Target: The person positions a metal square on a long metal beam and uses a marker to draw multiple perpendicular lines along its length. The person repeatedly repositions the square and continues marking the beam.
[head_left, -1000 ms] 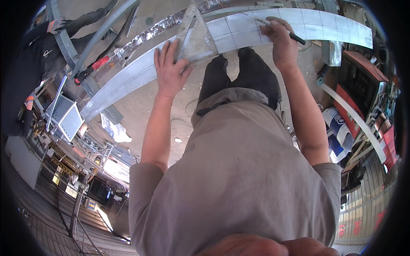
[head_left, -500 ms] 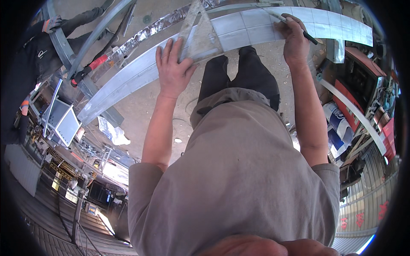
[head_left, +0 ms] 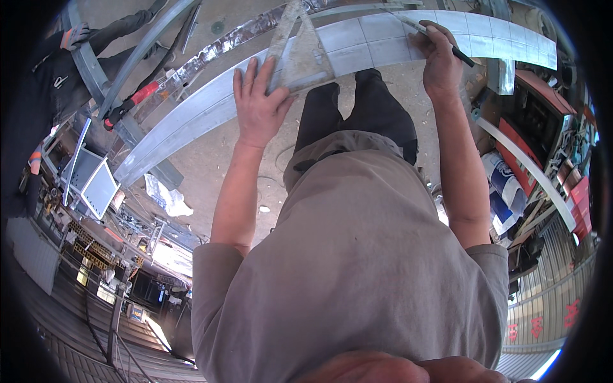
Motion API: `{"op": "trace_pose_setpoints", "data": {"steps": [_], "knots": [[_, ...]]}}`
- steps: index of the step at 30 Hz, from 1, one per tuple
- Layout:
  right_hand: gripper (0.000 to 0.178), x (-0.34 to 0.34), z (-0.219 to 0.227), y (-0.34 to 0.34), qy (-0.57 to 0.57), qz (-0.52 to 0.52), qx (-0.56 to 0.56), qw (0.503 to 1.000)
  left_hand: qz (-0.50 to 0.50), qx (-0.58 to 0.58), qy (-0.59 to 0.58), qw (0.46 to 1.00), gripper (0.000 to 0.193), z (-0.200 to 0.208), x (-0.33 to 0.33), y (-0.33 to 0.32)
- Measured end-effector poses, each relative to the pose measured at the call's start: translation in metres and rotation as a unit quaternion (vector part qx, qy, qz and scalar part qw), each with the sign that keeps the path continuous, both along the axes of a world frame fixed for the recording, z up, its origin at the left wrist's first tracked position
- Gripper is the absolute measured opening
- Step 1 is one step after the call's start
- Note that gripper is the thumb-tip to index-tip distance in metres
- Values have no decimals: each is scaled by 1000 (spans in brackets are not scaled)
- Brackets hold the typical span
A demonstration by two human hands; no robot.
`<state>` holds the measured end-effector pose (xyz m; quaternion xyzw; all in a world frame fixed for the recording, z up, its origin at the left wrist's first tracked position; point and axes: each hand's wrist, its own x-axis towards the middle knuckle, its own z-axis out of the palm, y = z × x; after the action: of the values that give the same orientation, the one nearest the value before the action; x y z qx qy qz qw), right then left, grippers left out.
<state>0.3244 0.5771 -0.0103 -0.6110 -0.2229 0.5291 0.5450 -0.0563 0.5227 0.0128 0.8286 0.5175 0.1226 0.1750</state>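
Note:
A long light-grey metal strip (head_left: 396, 46), marked with pencil-like cross lines and one long line, stretches across in front of me. On it lies a triangular set square (head_left: 305, 81) with an open middle. My left hand (head_left: 260, 105) is open, fingers spread over the strip and the left edge of the set square, thumb by its near corner. Farther right, a slim pen (head_left: 462, 56) with a black rear part sits in my closed right hand (head_left: 442, 67). The pen's pale front end points up and left over the lined part of the strip; whether it touches is unclear.
Metal beams (head_left: 96, 76) prop the strip's left side, near a red-and-black tool (head_left: 137, 99). A co-worker's gloved hand (head_left: 75, 36) rests at far left. A red cabinet (head_left: 536, 108) and a curved pale strip (head_left: 530, 167) stand at right. White scrap sheeting (head_left: 167, 196) lies on the floor.

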Motion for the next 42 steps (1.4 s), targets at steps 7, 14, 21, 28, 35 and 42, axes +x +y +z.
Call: {"op": "trace_pose_setpoints", "data": {"steps": [7,14,21,28,35,42], "knots": [[34,1,3,0,2,14,-13,1000,1,-4,-4,1000,25,1,0,0],[34,1,4,0,-1,21,-6,1000,-1,-3,-3,1000,26,0,0,0],[34,-16,21,-3,-41,53,-13,998,3,-7,-4,1000,25,1,1,0],[33,-85,43,-17,-75,177,-24,981,8,-7,-6,1000,25,1,1,0],[32,-105,39,-21,-48,148,-43,987,9,-9,-6,1000,25,-1,0,-1],[32,-105,39,-21,-68,160,-47,984,8,-6,-3,1000,26,-2,0,-1]]}}
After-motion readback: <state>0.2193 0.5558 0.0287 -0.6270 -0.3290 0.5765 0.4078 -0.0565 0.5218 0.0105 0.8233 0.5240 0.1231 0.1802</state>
